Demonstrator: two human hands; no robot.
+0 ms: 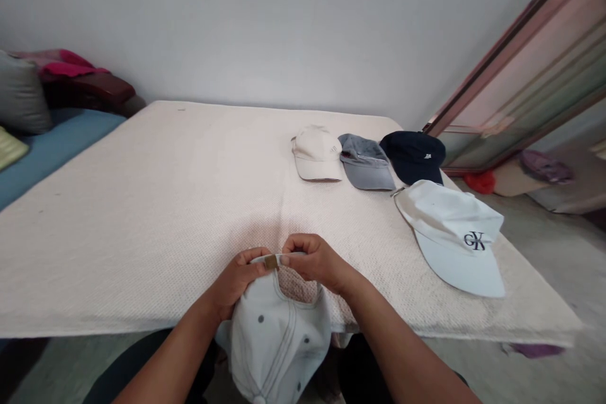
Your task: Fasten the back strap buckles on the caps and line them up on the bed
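Note:
A pale grey-white baseball cap [265, 341] hangs over the table's near edge, its back opening turned toward the tabletop. My left hand [241, 278] pinches the cap's back strap beside a brass-coloured buckle [271, 262]. On the other side of the buckle, my right hand [315, 262] grips the same strap between thumb and fingers. Dark stitching and small eyelets show on the cap's crown. Its brim is mostly hidden below the crown.
On the cloth-covered table [165, 214] lie a cream cap [316, 151], a grey cap [365, 163], a navy cap [413, 154] and a larger white cap [449, 233] with black letters. A blue seat [61, 145] with cushions stands left; a wall [246, 31] rises behind.

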